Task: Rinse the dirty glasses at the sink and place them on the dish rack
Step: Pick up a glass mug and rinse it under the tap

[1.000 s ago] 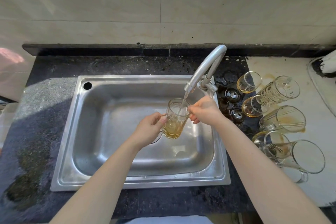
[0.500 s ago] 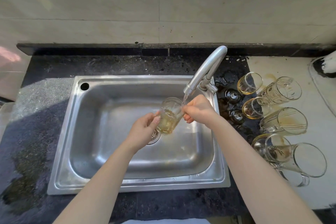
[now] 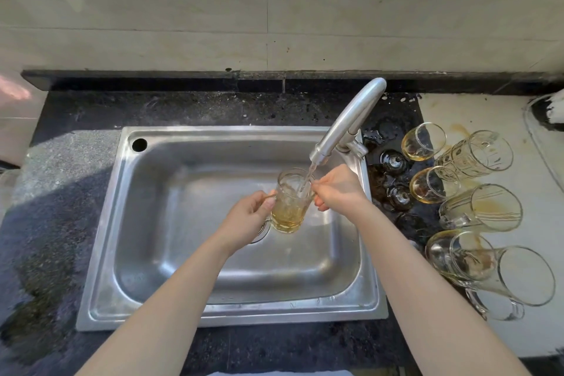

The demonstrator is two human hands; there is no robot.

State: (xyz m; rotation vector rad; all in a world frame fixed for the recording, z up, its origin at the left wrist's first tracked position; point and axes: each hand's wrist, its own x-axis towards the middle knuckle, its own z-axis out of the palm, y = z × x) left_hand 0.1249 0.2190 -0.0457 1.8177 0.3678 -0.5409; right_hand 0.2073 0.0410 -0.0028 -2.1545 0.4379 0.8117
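Tipped toward the left half a second ago, the glass mug (image 3: 290,204) is now sitting close to upright again under the faucet (image 3: 348,122), and a thin stream of water (image 3: 306,180) is running into its mouth. Amber liquid is pooling in its lower half. The left hand (image 3: 247,220) is holding the mug by the handle side, its grip closed with the fingers curled there. The right hand (image 3: 338,189) is pinching the rim on the opposite side, its grip closed on the glass edge just beside the stream. The mug is hanging over the basin of the steel sink (image 3: 183,253), above the drain, touching neither wall. To the right of the sink, on the surface (image 3: 61,223), several dirty glasses (image 3: 480,210) are lying on their sides close together, stained with the same amber residue.
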